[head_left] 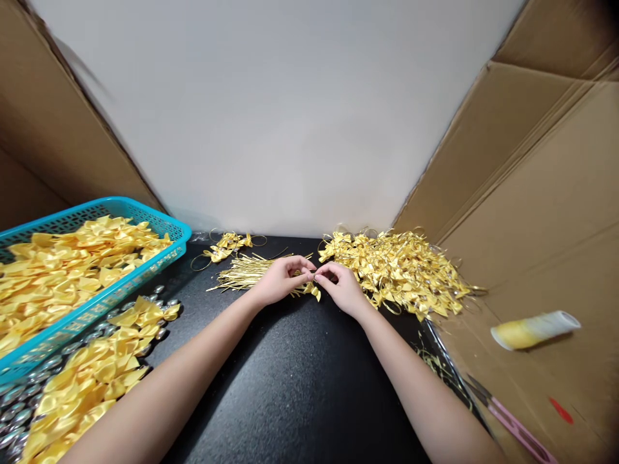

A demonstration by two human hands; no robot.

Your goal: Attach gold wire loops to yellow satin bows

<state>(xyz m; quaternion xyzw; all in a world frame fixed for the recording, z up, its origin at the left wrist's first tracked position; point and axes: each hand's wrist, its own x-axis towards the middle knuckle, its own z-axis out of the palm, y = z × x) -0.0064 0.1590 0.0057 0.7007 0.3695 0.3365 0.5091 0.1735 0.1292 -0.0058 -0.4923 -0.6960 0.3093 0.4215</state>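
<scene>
Both hands meet above the middle of the black bench (271,393). The left hand (283,280) has thumb and forefinger drawn together in a pinch, and the right hand (344,291) mirrors it, the two sets of fingertips almost touching; what sits between the tips is too small to make out. A small yellow satin bow (314,292) shows right below them. Behind and beside the left hand lies a loose bundle of thin gold tie strips (242,273), and farther back a few yellow bows with gold wire loops (227,246). Beside the right hand spreads a large heap of looped yellow bows (411,274). At the left, a turquoise plastic basket (186,235) holds many plain yellow bows (91,251); more satin bows (104,370) lie in front of it, next to shiny oval gems (14,412). Along the right edge, on brown cardboard (536,258), rest a yellow-and-white tube (534,330), pink-handled scissors (520,426) and a red scrap (561,410)
</scene>
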